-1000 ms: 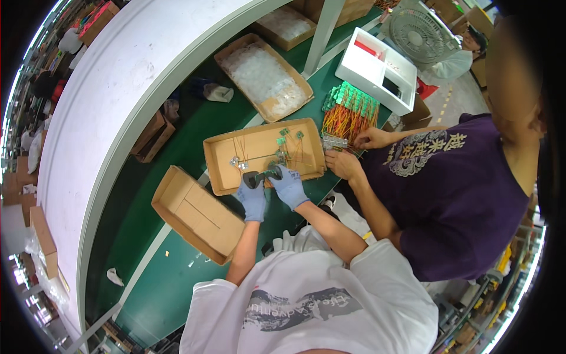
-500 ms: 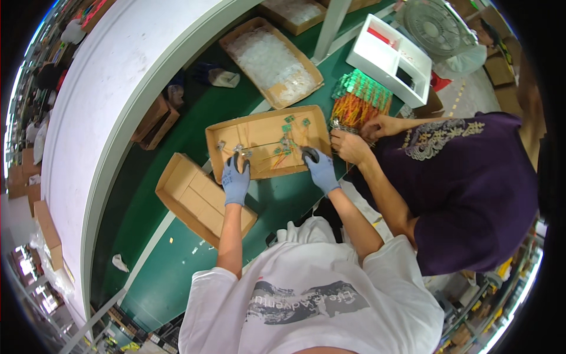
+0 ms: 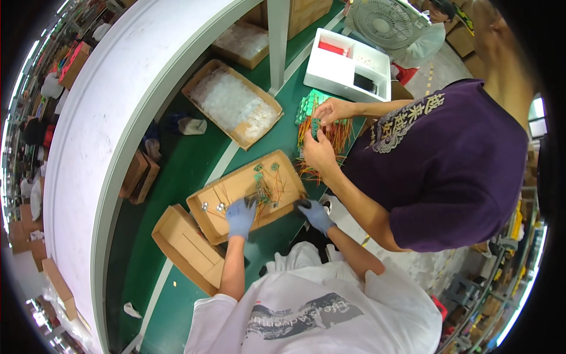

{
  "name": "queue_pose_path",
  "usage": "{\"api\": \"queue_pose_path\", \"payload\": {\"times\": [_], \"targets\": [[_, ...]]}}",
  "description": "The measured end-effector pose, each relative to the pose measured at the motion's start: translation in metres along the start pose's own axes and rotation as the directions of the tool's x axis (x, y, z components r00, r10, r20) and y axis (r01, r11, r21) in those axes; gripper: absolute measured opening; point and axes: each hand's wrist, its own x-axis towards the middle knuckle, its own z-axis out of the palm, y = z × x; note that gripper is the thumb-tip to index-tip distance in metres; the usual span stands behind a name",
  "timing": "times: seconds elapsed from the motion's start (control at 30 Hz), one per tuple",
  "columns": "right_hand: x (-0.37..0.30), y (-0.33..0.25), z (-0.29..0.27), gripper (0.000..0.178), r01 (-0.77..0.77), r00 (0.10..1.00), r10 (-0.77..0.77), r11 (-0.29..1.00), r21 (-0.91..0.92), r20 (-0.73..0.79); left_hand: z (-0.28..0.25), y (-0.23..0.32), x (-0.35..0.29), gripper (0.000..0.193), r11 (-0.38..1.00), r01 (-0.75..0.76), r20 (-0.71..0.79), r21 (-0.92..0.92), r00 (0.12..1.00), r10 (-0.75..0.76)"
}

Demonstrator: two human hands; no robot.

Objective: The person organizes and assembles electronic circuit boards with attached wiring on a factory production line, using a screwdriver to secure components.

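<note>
A shallow cardboard tray [image 3: 203, 217] lies in front of me on the green table. Inside it are small green circuit boards [image 3: 259, 180] with thin red and orange wires, and small silvery parts [image 3: 221, 207] toward its left end. My left hand [image 3: 240, 217], in a blue-grey glove with dark fingertips, reaches over the near wall, fingers bent down among the wires; whatever they grasp is hidden. At the tray's near right corner, my right hand [image 3: 317, 216], gloved alike, has its fingers curled against the cardboard edge.
An empty cardboard tray [image 3: 187, 246] adjoins mine on the left. Beyond are a box of clear plastic pieces [image 3: 233, 106], a white divided bin [image 3: 330, 74] and a metal post [image 3: 278, 50]. At right, a co-worker in purple [image 3: 436, 171] holds a green board above a wired pile [image 3: 339, 138].
My view has turned. My left hand has moved right along the tray toward the boards; my right hand has drawn back to its corner. The co-worker's hands have lifted a green board.
</note>
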Motion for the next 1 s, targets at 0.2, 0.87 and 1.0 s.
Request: {"api": "queue_pose_path", "payload": {"times": [0.2,0.87,1.0], "targets": [[-0.059,0.027,-0.014,0.033,-0.007,0.997,0.011,0.998,-0.061,0.071,-0.030,0.165,0.228,0.055,0.840,-0.449,-0.168,-0.305,0.894,0.416],[-0.014,-0.003,-0.026,0.034,-0.056,0.995,0.077,0.955,0.292,-0.061,0.003,0.259,0.330,0.046,0.584,-0.565,-0.160,-0.583,0.785,0.599],[-0.035,0.004,-0.019,0.032,-0.195,0.980,0.170,0.916,0.350,0.100,-0.023,0.241,0.341,0.036,0.086,-0.130,-0.058,-0.988,0.819,0.571]]}}
